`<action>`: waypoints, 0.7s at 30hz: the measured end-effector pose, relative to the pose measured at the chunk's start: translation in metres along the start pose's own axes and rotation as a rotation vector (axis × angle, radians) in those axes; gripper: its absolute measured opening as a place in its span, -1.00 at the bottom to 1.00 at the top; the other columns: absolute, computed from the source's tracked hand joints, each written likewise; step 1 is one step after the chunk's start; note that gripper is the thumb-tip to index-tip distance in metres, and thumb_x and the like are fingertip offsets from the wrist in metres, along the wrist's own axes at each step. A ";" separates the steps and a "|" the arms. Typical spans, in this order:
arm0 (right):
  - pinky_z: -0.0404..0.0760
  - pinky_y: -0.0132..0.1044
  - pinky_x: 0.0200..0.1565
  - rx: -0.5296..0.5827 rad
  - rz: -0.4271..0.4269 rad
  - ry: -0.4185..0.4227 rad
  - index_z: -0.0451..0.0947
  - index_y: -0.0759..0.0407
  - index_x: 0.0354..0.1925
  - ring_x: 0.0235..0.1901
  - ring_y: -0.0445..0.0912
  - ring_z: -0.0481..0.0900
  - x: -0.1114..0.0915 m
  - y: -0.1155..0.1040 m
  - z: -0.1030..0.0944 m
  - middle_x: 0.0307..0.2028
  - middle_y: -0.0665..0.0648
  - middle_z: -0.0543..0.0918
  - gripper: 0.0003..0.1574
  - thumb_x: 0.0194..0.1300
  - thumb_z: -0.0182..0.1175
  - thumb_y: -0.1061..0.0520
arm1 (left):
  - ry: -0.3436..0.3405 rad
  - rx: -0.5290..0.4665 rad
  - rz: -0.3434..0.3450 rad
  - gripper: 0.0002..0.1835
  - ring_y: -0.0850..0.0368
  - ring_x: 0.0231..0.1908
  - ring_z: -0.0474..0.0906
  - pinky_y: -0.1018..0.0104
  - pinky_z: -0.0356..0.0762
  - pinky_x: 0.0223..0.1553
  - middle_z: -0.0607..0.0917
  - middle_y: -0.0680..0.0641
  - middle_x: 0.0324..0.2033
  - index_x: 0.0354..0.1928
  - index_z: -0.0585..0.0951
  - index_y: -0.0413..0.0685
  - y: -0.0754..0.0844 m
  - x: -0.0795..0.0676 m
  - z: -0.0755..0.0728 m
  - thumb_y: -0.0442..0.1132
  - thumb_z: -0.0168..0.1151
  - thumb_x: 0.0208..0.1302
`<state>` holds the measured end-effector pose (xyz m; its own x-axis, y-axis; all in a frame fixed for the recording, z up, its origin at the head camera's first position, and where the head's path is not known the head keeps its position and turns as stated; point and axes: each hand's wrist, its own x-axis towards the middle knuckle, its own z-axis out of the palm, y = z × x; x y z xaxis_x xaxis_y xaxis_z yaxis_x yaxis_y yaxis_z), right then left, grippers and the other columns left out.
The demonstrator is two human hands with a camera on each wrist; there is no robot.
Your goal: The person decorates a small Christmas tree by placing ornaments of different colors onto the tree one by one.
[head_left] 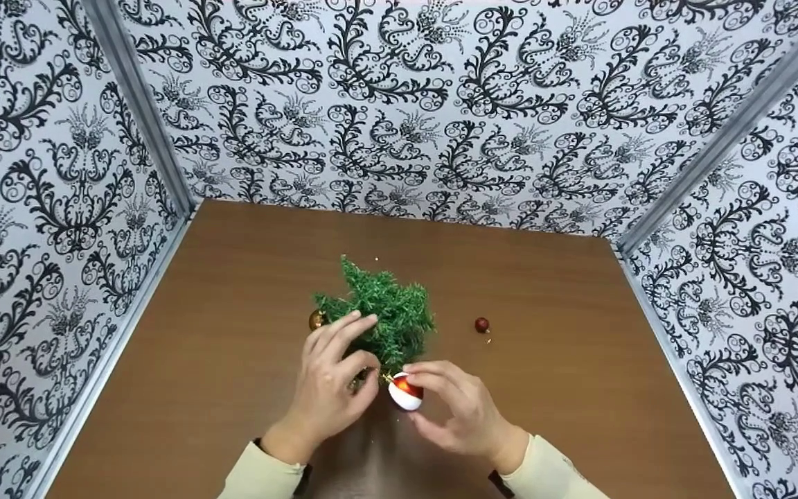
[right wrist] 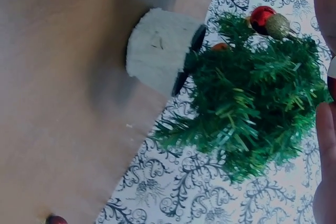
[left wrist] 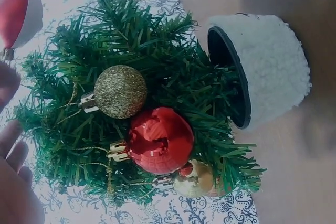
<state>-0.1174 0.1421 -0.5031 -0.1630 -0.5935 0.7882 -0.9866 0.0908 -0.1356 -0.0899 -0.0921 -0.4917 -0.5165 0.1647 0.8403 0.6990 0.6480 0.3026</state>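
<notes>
A small green artificial Christmas tree (head_left: pixel 388 312) stands in a fuzzy white pot (left wrist: pixel 273 72) in front of me. My right hand (head_left: pixel 461 409) holds a red and white bauble (head_left: pixel 406 396) between thumb and fingers, near the treetop. Beside its cap, the thumb and index finger of my left hand (head_left: pixel 330 384) come together at the gold string (head_left: pixel 386 378); the exact grip is partly hidden. On the tree, the left wrist view shows a gold glitter bauble (left wrist: pixel 121 92), a shiny red bauble (left wrist: pixel 161 140) and a pale bauble (left wrist: pixel 194 179) partly behind it.
One small red bauble (head_left: pixel 482 324) lies on the brown table (head_left: pixel 551 388), right of the tree. Tiny light specks are scattered near it. Patterned black-and-white walls (head_left: pixel 399 104) enclose the table at the back and both sides, with grey metal posts (head_left: pixel 143 104) at the corners.
</notes>
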 end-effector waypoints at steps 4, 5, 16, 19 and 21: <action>0.64 -0.20 -0.04 -0.015 0.062 -0.017 0.52 0.39 0.06 -0.05 0.05 0.62 -0.006 0.001 0.007 0.01 0.26 0.60 -0.30 -0.12 0.41 0.21 | 0.015 0.018 -0.014 -0.96 -0.10 0.27 0.41 -0.12 0.23 0.21 0.57 -0.09 0.23 -0.47 0.63 0.05 0.001 0.001 0.000 -0.27 0.27 0.05; 0.64 -0.21 -0.04 -0.016 0.082 -0.021 0.52 0.37 0.07 -0.05 0.04 0.62 -0.008 0.001 0.008 0.01 0.24 0.60 -0.29 -0.12 0.41 0.20 | 0.014 0.018 -0.017 -0.97 -0.10 0.27 0.40 -0.12 0.23 0.22 0.57 -0.09 0.23 -0.47 0.63 0.05 0.001 0.001 0.000 -0.27 0.27 0.06; 0.54 -0.24 0.05 0.035 0.266 -0.007 0.56 0.18 0.10 0.03 0.00 0.55 -0.007 -0.005 0.015 0.06 0.13 0.58 -0.37 -0.01 0.34 0.10 | -0.031 0.007 -0.037 -0.95 -0.09 0.31 0.36 -0.06 0.16 0.28 0.53 -0.08 0.27 -0.47 0.62 0.09 0.002 0.000 0.004 -0.24 0.29 0.08; 0.55 -0.25 0.00 -0.012 0.285 0.048 0.63 0.11 -0.02 -0.03 -0.02 0.56 0.001 -0.007 0.017 -0.01 0.08 0.60 -0.55 0.09 0.39 0.07 | -0.035 0.001 -0.048 -0.94 -0.10 0.31 0.36 -0.07 0.16 0.28 0.53 -0.09 0.27 -0.47 0.63 0.10 0.003 0.001 0.005 -0.24 0.29 0.10; 0.55 -0.26 -0.02 -0.036 0.304 0.081 0.66 0.07 -0.09 -0.08 -0.04 0.56 0.006 -0.008 0.019 -0.07 0.04 0.61 -0.65 0.11 0.43 0.09 | -0.038 -0.004 -0.054 -0.94 -0.10 0.31 0.35 -0.08 0.16 0.27 0.53 -0.09 0.27 -0.47 0.64 0.10 0.004 0.001 0.005 -0.24 0.30 0.10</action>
<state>-0.1099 0.1225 -0.5083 -0.4491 -0.4697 0.7600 -0.8921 0.2834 -0.3520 -0.0901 -0.0857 -0.4922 -0.5718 0.1583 0.8050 0.6719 0.6534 0.3487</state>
